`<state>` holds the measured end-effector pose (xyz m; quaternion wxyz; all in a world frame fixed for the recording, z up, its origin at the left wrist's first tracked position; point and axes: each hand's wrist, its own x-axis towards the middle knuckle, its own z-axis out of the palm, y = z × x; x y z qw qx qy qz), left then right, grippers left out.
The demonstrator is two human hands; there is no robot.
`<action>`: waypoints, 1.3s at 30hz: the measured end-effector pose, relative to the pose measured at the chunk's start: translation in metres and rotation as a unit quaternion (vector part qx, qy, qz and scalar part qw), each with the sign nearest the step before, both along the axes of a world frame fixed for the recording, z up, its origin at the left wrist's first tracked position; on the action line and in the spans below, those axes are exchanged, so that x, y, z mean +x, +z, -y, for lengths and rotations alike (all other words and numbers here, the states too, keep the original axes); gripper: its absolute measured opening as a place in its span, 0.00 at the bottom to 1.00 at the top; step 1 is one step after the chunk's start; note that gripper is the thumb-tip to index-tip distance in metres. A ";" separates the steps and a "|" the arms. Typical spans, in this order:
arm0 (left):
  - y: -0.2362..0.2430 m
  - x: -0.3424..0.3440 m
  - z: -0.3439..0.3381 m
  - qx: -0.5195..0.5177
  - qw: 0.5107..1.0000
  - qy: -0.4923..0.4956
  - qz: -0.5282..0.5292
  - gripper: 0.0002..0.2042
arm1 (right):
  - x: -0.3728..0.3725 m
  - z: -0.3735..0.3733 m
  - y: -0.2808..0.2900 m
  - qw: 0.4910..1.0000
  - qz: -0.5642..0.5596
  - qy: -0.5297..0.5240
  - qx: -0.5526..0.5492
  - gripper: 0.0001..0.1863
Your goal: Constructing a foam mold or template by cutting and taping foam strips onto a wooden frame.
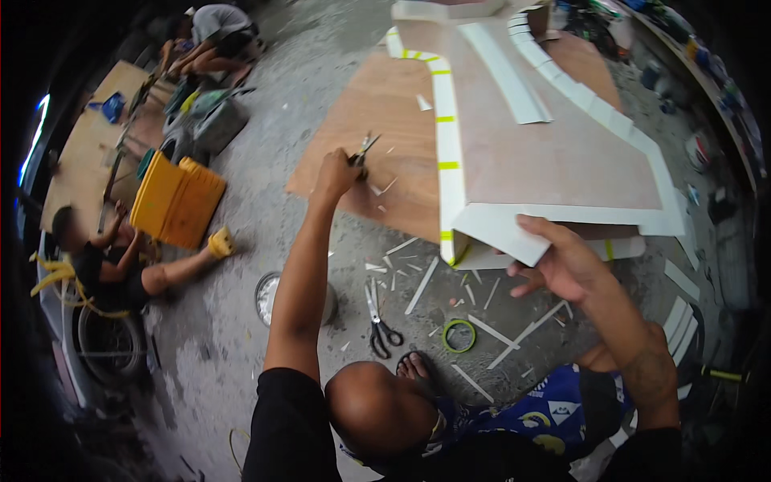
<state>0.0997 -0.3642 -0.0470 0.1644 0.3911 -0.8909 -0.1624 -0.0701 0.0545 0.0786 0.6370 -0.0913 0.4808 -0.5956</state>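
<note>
Reaching out over the concrete floor (241, 353), the left hand (336, 173) was clenched around a small pair of pliers or snips (363, 150), whose tips pointed up and to the right above the near edge of a flat plywood sheet (377, 120). The right hand (562, 261) gripped the lower white edge strip (514, 229) of a large shaped plywood panel (546, 145), fingers curled under the strip and thumb on top, at the panel's near corner. That panel lay raised over the flat sheet, bordered all round by white strips fastened with bits of yellow-green tape (448, 165). On the floor just below the panel sat black-handled scissors (379, 321), and beside them, to the right, a green tape roll (459, 336); white offcuts (422, 285) were scattered around both. A bare foot (414, 369) rested near the scissors, and a round metal tin (269, 297) stood close to the left forearm. Well to the left, another person (120, 269) sat on the floor beside a yellow plastic crate (177, 201) and a tyre (108, 345); a second person (213, 36) crouched far off at the top, near a long wooden board (88, 153).
</note>
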 end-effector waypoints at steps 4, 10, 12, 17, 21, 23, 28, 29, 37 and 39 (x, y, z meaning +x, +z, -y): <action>0.005 0.012 -0.032 -0.082 0.989 -0.048 -0.114 0.18 | -0.003 -0.010 0.001 0.999 -0.022 0.023 -0.012 0.31; -0.093 0.159 -0.182 0.219 0.974 0.063 -0.004 0.14 | 0.000 -0.018 -0.006 0.999 0.005 0.032 -0.012 0.34; -0.183 0.263 -0.237 0.045 0.996 0.028 0.075 0.18 | 0.007 -0.011 0.007 0.998 0.021 0.052 -0.034 0.35; -0.207 0.262 -0.310 0.331 0.908 0.202 0.162 0.19 | -0.011 -0.046 0.003 0.988 0.094 0.116 0.042 0.33; -0.198 0.252 -0.334 0.348 0.903 0.211 0.137 0.18 | 0.013 -0.079 0.032 0.870 -0.478 0.118 -0.005 0.28; -0.194 0.252 -0.336 0.353 0.902 0.212 0.128 0.18 | 0.033 -0.066 0.037 0.825 -0.561 0.046 -0.050 0.27; -0.184 0.248 -0.341 0.364 0.902 0.204 0.110 0.18 | 0.064 -0.029 0.044 0.740 -0.667 0.054 0.062 0.36; -0.182 0.249 -0.340 0.364 0.903 0.204 0.107 0.17 | 0.062 -0.029 0.043 0.741 -0.666 0.054 0.062 0.36; -0.174 0.249 -0.352 0.379 0.900 0.202 0.074 0.17 | 0.036 -0.050 0.070 0.670 -0.740 0.058 0.005 0.32; -0.174 0.234 -0.346 0.380 0.904 0.189 0.059 0.16 | 0.047 -0.082 0.040 0.798 -0.603 -0.021 0.008 0.28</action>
